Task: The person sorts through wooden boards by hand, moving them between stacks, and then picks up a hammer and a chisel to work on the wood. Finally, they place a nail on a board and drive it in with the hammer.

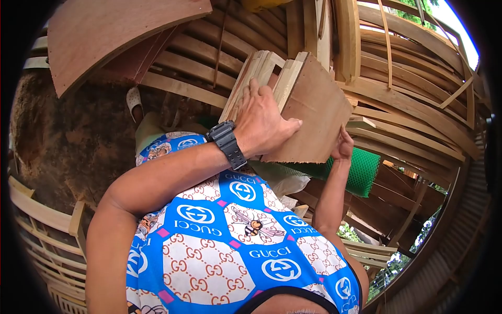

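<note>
A bundle of wooden panels is in front of my chest, with a brown plywood panel [316, 112] facing me and pale wood strips [288, 86] along its edge. My left hand [261, 118], wearing a black watch [228, 144], lies across the strip edges. Its fingers curl over the far pieces and its thumb presses on the plywood face. At the lower right corner of the plywood, my right hand [342, 146] grips the edge; the panel hides part of its fingers.
Long curved wooden boards [413, 68] are stacked at the right. A green mesh roll [361, 171] sits beneath my right forearm. A large curved plywood sheet [115, 36] stands at upper left, above the dirt floor [63, 141]. Slatted wooden frames [47, 214] are at lower left.
</note>
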